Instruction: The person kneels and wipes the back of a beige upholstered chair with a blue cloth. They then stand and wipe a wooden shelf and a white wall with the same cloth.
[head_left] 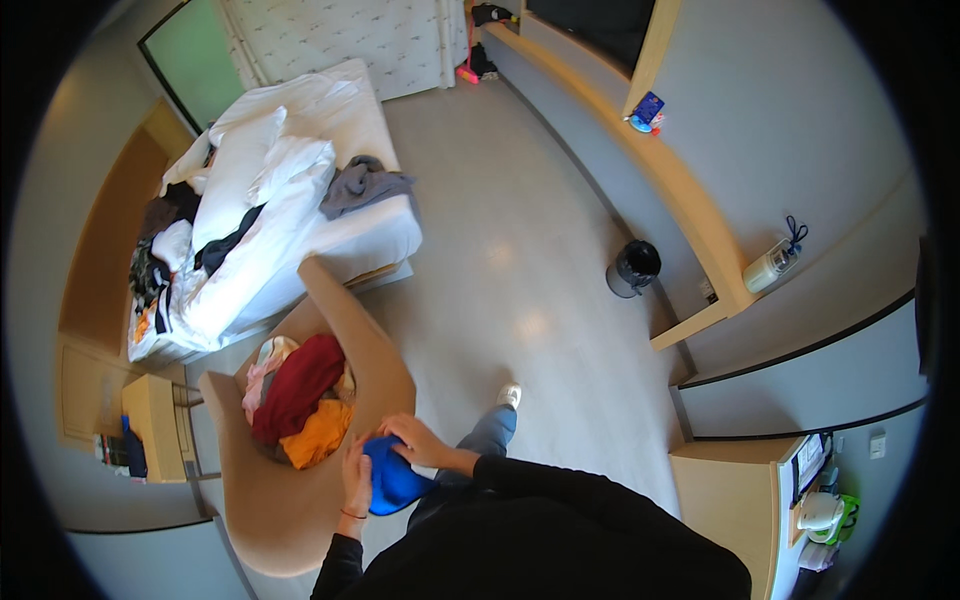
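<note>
A bright blue piece of cloth (395,482) is bunched up between my two hands, close in front of my body; its exact kind cannot be made out. My left hand (357,475) is closed on its left edge, with a thin dark band round the wrist. From the right, my right hand (418,442) grips the upper part of the cloth with bent fingers. Just left of both hands stands a tan curved armchair (275,520). On its seat lie a dark red garment (300,388), an orange garment (318,437) and a pink one (260,385), heaped together.
Beyond the chair is a bed (370,232) with rumpled white bedding, a grey garment (362,188) and dark clothes. A black bin (633,268) stands by the right wall, under a wooden ledge (690,215). A small wooden side table (152,425) is at left, a cabinet (725,500) at lower right.
</note>
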